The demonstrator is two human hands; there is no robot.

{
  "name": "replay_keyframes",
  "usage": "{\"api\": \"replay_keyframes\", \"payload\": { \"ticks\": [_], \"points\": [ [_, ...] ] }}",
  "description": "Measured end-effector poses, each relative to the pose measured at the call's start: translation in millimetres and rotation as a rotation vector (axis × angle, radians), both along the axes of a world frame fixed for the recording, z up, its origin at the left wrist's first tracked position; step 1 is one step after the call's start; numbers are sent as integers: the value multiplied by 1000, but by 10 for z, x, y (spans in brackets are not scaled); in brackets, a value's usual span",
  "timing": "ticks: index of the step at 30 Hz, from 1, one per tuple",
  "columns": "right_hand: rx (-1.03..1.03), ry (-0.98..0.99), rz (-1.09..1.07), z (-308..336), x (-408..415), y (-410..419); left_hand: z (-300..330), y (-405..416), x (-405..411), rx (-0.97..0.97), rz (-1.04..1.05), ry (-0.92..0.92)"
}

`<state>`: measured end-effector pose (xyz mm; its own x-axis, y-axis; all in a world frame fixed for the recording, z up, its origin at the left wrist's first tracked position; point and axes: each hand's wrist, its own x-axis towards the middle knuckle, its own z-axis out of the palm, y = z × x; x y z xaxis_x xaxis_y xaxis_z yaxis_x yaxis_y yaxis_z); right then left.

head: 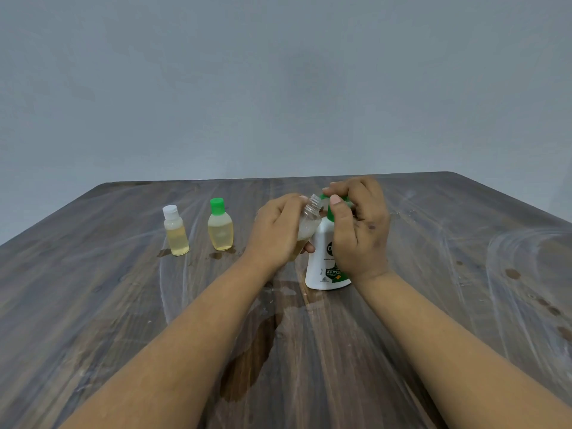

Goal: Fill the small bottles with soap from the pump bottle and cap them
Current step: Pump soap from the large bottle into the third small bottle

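we see the left hand point(280, 229) wrapped around a small clear bottle point(309, 222) with no cap on it. the bottle tips to the right, so its open neck sits right beside the green pump top point(330, 212) of the white pump bottle point(322, 261). there is a little yellow soap low inside it (most of that is hidden by the fingers). the right hand point(359, 226) curls over the pump top, with the thumb and fingers on it. the pump bottle stands upright on the wooden table point(464, 289). to the left stand two filled small bottles, well apart from the hands: one with a white cap point(175, 230) and, beside it, one with a green cap point(220, 226). wet spots lie on the table.
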<state>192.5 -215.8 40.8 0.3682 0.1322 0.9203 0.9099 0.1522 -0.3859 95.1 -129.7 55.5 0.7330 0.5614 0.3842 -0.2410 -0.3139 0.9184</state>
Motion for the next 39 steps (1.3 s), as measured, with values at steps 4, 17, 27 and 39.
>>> {"api": "replay_keyframes", "payload": {
  "ticks": [4,17,27,39],
  "points": [
    [-56,-77,-6,-40,-5,-31,2,1,-1,-6,2,-3],
    [-18,-14,-18,-5,-4,-5,-2,-9,5,-42,-28,-24],
    [-32,-46,65,-16,15,-52,-2,-87,15,-46,-20,-70],
    [-5,-6,4,9,35,-21,4,-47,20,-51,-35,-18]
  ]
}}
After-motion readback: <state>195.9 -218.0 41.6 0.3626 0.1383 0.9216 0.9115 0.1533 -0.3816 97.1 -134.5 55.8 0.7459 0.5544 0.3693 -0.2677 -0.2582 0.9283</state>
